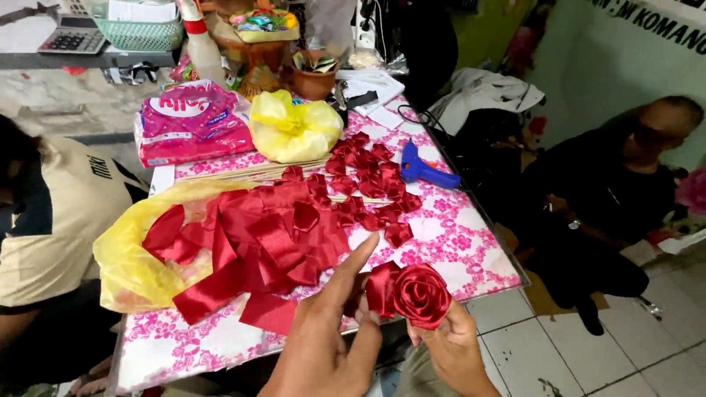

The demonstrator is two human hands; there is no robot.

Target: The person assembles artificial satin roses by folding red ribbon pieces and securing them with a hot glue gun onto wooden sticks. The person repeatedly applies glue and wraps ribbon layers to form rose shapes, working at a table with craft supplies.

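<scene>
Head view: I see the rose (421, 294) at the table's (471, 250) near edge, pinched from below by my right hand (456, 345) — bloom facing up. My left hand (331, 331) sits just left of it, fingers spread — index pointing up, clamped on nothing.

I see a glossy red satin ribbon rose (421, 294) pinched in my fingers (441, 328). The cut ribbon pieces (257, 242) share that smooth sheen. The yellow bag (129, 265) under them is thin, crinkled plastic. The bench (456, 235) wears a slick floral plastic cover; the blue glue gun (425, 172) looks hard matt plastic.
</scene>
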